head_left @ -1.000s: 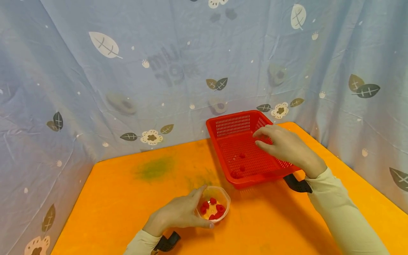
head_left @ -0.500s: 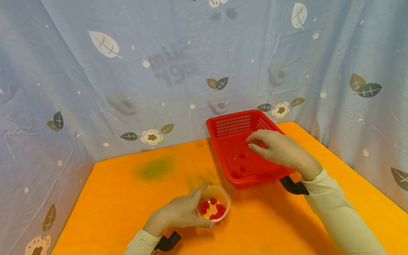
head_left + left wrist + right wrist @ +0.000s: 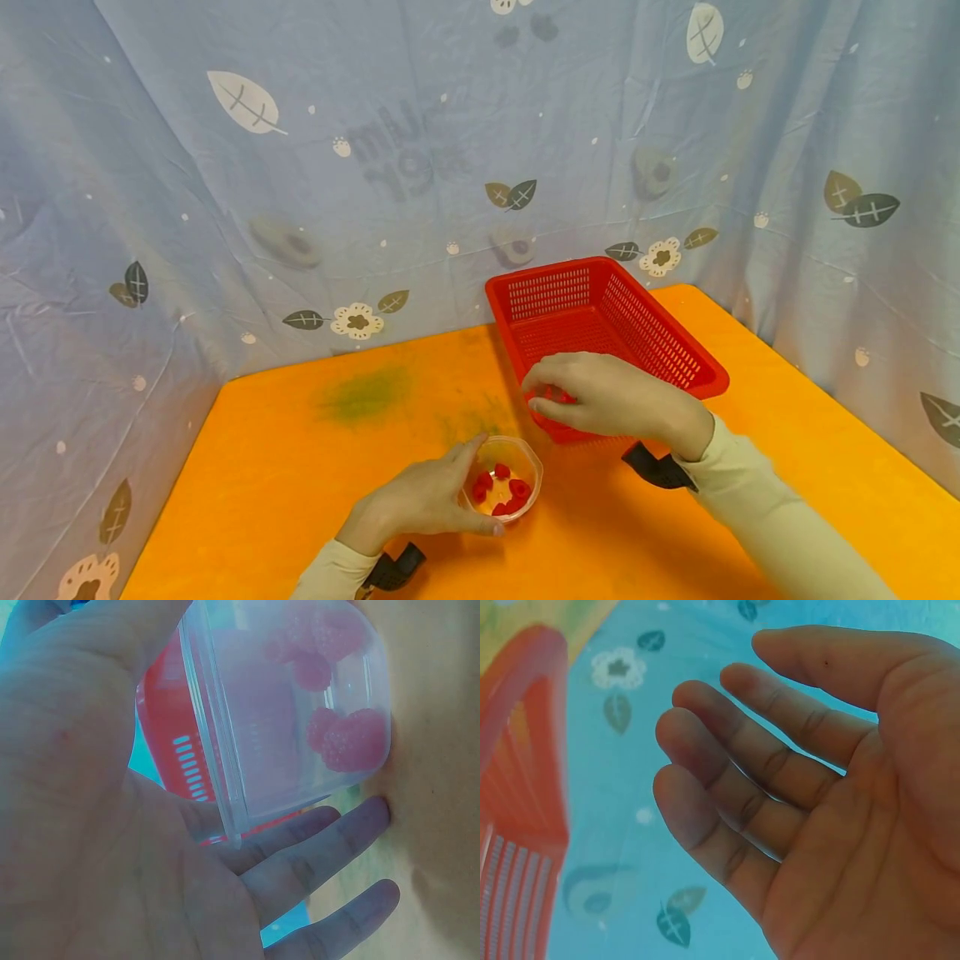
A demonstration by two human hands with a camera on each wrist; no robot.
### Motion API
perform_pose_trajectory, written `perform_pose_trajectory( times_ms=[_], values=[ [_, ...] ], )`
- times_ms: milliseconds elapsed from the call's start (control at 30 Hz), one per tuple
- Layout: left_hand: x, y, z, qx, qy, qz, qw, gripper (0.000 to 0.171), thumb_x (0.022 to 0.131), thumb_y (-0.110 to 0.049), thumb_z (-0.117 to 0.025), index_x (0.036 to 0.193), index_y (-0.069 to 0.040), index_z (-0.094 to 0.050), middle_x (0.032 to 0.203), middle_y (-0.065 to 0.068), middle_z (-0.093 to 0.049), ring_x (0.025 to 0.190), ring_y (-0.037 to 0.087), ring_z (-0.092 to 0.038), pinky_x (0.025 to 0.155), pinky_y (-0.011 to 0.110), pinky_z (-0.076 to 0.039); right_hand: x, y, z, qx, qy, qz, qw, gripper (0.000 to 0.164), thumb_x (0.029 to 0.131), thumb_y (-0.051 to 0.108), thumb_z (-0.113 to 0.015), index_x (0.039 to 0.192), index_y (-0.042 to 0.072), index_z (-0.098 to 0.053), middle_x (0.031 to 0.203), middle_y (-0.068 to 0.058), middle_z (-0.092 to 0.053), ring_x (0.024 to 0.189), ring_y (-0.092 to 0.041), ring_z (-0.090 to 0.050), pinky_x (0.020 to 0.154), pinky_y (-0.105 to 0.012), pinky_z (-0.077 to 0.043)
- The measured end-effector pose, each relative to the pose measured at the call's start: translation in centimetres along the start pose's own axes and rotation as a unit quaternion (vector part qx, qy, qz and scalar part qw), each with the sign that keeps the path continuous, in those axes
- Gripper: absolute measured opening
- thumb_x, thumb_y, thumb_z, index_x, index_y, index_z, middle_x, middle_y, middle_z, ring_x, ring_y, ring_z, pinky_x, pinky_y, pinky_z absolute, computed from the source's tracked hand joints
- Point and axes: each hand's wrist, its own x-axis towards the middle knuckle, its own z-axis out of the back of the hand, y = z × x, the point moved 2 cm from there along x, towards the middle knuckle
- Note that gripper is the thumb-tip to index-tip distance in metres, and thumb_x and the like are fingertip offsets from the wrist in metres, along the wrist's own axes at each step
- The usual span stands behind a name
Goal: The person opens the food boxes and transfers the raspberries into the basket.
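Note:
A clear plastic tub point(image 3: 536, 477) with several raspberries point(image 3: 519, 489) in it stands on the table at the front middle. My left hand point(image 3: 423, 504) holds it from the left, thumb on the near side and index finger at the far rim. In the left wrist view, the tub point(image 3: 259, 697) sits between thumb and fingers, berries point(image 3: 358, 740) at its bottom. My right hand point(image 3: 611, 396), fingers loosely bent, hovers over the near left corner of a red basket point(image 3: 652, 333). Its palm and fingers point(image 3: 694, 814) show nothing held. Red berries in the basket are mostly hidden behind it.
The slotted basket, behind and right of the tub, reaches close to the back curtain point(image 3: 420, 208). Leaf-patterned curtains enclose the orange table point(image 3: 300, 467) at the back and sides. A green stain point(image 3: 367, 393) marks the tabletop.
My right hand has moved from over the basket's right side toward its near left corner, closer to the tub. The left hand and tub stay where they were.

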Motion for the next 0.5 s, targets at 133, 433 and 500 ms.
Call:
perform_pose_trajectory(
  times_ms=[133,433,500],
  values=[
    [0.0,0.1,0.0,0.005,-0.003,-0.006,1.0000,0.118,0.076,-0.078,-0.070,0.164,-0.020,-0.015,0.157,0.007,-0.044,0.117,0.028,-0.065,0.099,0.048,-0.053,0.4,1.0,-1.0,-0.006,0.015,0.010,1.000,0.009,0.097,0.024,-0.070,0.106,0.023,-0.071,0.099,0.012,-0.067,0.080,-0.005,-0.058,0.076,-0.023,-0.053],
    [0.0,0.1,0.1,0.007,-0.001,-0.018,0.9998,0.116,0.077,-0.079,-0.067,0.164,-0.024,-0.013,0.156,0.003,-0.045,0.110,0.022,-0.068,0.095,0.043,-0.055,0.7,2.5,-3.7,0.020,0.046,0.038,0.998,0.014,0.101,0.027,-0.064,0.111,0.021,-0.072,0.105,0.010,-0.070,0.089,-0.006,-0.064,0.085,-0.026,-0.056],
    [-0.1,0.1,0.1,0.006,-0.002,-0.020,0.9998,0.116,0.077,-0.078,-0.068,0.164,-0.024,-0.013,0.155,0.003,-0.046,0.109,0.020,-0.068,0.094,0.043,-0.055,0.9,2.6,-4.1,0.029,0.054,0.034,0.998,0.015,0.101,0.027,-0.064,0.112,0.022,-0.072,0.107,0.011,-0.070,0.091,-0.007,-0.065,0.087,-0.027,-0.056]
  ],
)
